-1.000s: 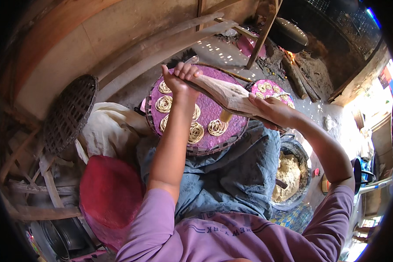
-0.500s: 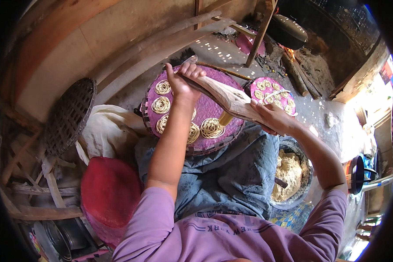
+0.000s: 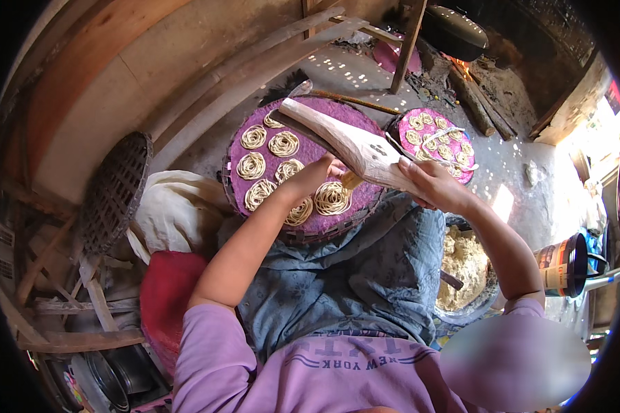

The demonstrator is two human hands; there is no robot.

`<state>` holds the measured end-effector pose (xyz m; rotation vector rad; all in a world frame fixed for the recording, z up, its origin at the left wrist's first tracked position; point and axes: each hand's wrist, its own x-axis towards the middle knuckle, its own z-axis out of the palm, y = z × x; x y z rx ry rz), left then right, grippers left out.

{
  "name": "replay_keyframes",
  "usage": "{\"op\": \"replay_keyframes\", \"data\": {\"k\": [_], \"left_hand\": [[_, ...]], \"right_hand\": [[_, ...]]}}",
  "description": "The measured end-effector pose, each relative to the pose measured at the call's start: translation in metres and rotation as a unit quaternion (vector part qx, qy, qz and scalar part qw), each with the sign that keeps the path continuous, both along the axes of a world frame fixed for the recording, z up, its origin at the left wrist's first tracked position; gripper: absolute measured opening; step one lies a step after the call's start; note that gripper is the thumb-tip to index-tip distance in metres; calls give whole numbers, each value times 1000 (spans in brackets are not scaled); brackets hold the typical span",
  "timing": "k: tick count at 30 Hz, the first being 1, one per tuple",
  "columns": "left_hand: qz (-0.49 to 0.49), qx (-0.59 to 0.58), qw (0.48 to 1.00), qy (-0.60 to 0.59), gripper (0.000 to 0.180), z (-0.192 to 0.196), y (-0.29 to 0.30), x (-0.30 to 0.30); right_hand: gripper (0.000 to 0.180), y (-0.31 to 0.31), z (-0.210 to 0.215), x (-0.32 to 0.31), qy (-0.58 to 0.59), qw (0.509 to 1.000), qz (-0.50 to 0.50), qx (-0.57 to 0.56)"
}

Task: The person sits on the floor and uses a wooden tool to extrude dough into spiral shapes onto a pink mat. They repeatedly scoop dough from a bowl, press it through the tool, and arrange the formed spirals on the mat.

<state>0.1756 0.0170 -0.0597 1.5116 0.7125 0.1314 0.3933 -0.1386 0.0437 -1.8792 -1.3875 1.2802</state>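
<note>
A long pale wooden hand press point(image 3: 365, 148) hangs slantwise over a round woven tray point(image 3: 297, 237) lined with pink-purple cloth. My right hand point(image 3: 437, 186) is closed around the press's near right end. Below the press's middle shows a short yellowish cylinder point(image 3: 352, 180). Close beside that cylinder is my left hand point(image 3: 318, 176), its fingers curled and partly hidden under the press; what they pinch, if anything, is out of sight. Several coiled noodle-like dough spirals point(image 3: 284, 144) lie on the cloth, and one larger dough coil point(image 3: 332, 199) sits right under the cylinder.
A smaller pink-lined tray point(image 3: 434, 134) with coils and a pale strip stands at the right. Beside my knee is a basin of crumbly dough point(image 3: 461, 265) with a dark handle. A fire point(image 3: 460, 67) burns beneath a black pot point(image 3: 455, 33). A red stool-like seat point(image 3: 169, 296) stands left.
My left hand has let go of the press's far left end and come down beside the cylinder. My right hand still grips the press. The view has shifted slightly.
</note>
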Motion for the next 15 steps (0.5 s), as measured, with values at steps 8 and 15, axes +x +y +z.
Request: {"op": "replay_keyframes", "data": {"k": [8,15], "left_hand": [[20,58,993,97,75,-6,1,-3],[-50,555,818,144,43,-18,-13,-23]], "right_hand": [[64,5,-15,6,13,999,3,41],[63,3,-15,11,11,997,-23,68]]}}
